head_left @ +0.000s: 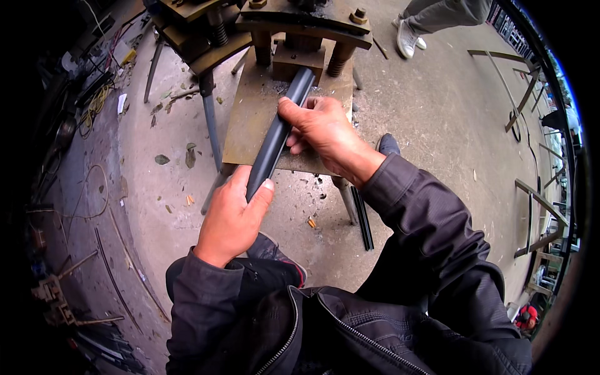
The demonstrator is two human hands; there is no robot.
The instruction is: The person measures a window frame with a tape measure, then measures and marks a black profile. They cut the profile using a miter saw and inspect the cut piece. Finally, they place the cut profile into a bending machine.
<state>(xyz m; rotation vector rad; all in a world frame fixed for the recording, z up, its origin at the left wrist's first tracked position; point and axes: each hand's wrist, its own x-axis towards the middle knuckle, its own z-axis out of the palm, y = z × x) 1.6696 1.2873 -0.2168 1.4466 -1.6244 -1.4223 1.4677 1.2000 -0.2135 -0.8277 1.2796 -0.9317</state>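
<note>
Your right hand [319, 128] lies over the dark pipe [275, 140] about midway along it, fingers curled over the top and clamped on it, pressing it down onto the rusty metal desk [244, 134]. Those fingers sit close to the press [303, 37] where the far end of the pipe goes in under the block and its spring-loaded posts; if the head came down or the pipe kicked sideways, the fingertips nearest the block look like the first thing to be caught. Your left hand [234, 215] is wrapped shut around the near end of the pipe, thumb laid along its side, holding it out past the desk edge. With that end unsupported, a slack grip could let the pipe roll or twist, and the far end could slip out of line under the block. Both forearms come up from the lower edge in dark jacket sleeves, the right elbow bent and angled in from the right, the left wrist straight and lower. The pipe runs diagonally from your left hand up and to the right into the press. More dark pipes [362, 219] lie on the concrete floor [437, 125] by the desk leg near your shoe [389, 144], a likely trip if you step back. Another person's feet [409, 37] stand beyond the press.
</note>
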